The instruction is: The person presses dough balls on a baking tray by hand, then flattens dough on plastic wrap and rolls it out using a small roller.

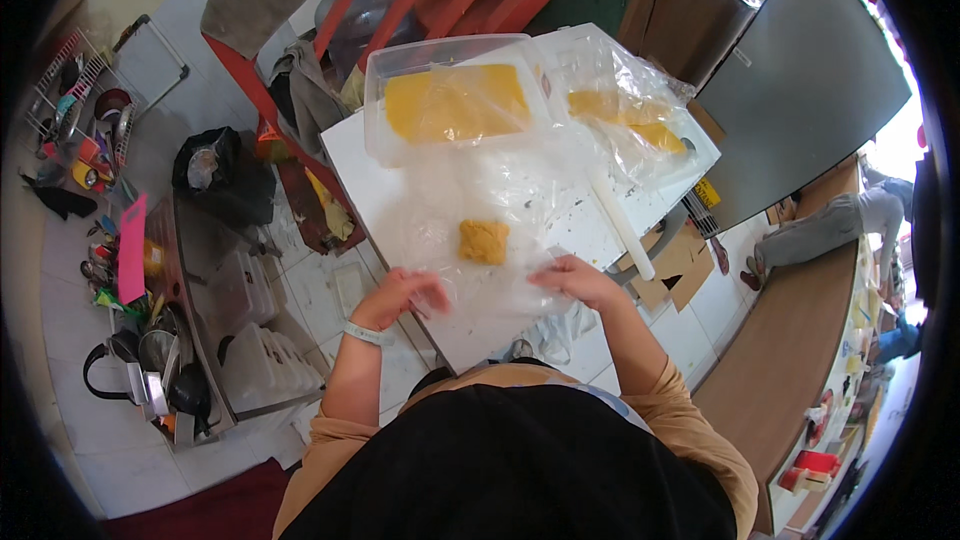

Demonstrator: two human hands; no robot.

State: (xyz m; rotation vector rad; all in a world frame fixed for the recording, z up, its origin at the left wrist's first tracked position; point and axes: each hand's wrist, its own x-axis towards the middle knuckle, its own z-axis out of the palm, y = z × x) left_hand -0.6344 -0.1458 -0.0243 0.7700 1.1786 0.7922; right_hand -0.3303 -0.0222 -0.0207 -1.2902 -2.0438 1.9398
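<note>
A block of yellow-orange dough lies on a clear plastic sheet spread over the white table. My left hand is at the sheet's near left edge; its fingers are blurred, so their grip is unclear. On the opposite side, my right hand has its fingertips closed on the sheet's near right edge. Neither hand touches the dough. Beyond it stands a clear plastic tub with a flat yellow slab inside, partly covered by plastic film.
Right of the tub, a clear plastic bag covers more yellow pieces. A white rolling pin lies along the right side of the white table. Shelves with pans and utensils stand at left. Another person is at far right.
</note>
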